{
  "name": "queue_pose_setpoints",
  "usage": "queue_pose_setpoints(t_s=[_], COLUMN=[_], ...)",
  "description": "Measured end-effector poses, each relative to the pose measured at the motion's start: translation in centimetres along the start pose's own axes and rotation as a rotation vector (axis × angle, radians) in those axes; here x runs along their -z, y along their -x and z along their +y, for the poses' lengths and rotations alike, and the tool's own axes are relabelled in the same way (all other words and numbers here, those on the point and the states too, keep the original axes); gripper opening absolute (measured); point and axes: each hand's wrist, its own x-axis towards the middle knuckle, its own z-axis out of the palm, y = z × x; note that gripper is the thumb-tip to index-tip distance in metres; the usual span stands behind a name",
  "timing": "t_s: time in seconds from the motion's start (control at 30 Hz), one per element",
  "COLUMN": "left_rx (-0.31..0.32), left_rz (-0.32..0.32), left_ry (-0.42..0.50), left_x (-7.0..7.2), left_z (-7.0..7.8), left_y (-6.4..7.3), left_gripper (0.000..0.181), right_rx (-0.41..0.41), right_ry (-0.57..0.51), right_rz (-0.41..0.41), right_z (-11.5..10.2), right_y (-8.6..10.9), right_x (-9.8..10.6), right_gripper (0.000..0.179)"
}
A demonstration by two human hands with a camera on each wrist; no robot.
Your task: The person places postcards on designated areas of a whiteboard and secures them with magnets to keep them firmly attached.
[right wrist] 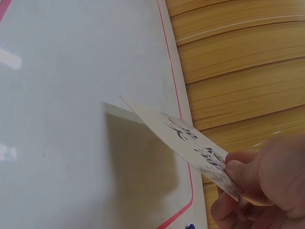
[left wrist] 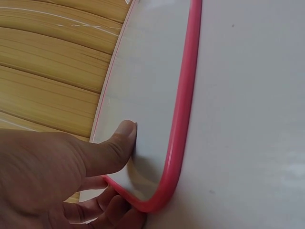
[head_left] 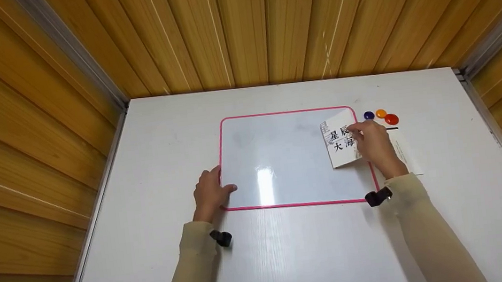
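Note:
A whiteboard (head_left: 280,152) with a pink rim lies on the white table. My left hand (head_left: 211,190) grips its near left edge. In the left wrist view the thumb (left wrist: 116,150) rests on the board's surface, and the fingers curl around the rim. Over the board's right side, my right hand (head_left: 374,143) pinches a white card (head_left: 339,150) printed with black Chinese characters. In the right wrist view the card (right wrist: 183,140) is tilted above the board and casts a shadow on it. The thumb lies on the card's printed face.
Beyond the board's right edge lie a dark blue round magnet (head_left: 368,115), an orange one (head_left: 381,113) and a red one (head_left: 391,119). Another white printed paper (head_left: 407,151) lies partly under my right wrist. Wood-patterned panels (head_left: 243,28) stand behind the table (head_left: 162,146).

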Motion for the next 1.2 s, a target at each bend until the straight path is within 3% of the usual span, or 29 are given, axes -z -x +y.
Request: queue_pose_setpoints(t_s=[0.3, 0.77, 1.03, 1.2], left_rx=[-0.023, -0.027, -0.02, -0.02], left_rz=[0.0, -0.006, -0.001, 0.003], left_ry=[0.001, 0.021, 0.018, 0.008], left_x=[0.2, 0.3, 0.3, 0.3], left_z=[0.0, -0.1, 0.0, 0.2], left_y=[0.1, 0.0, -0.2, -0.1], left_gripper=[0.075, 0.074, 0.073, 0.071], right_rx=[0.042, -0.053, -0.19, -0.17], right_ry=[-0.016, 0.025, 0.049, 0.1], right_rz=[-0.002, -0.136, -0.201, -0.196], right_z=[0.0, 0.4, 0.1, 0.3], right_y=[-0.6, -0.9, -1.0, -0.8], right_x=[-0.9, -1.0, -1.5, -2.0], right_gripper=[0.026, 0.029, 0.042, 0.044])
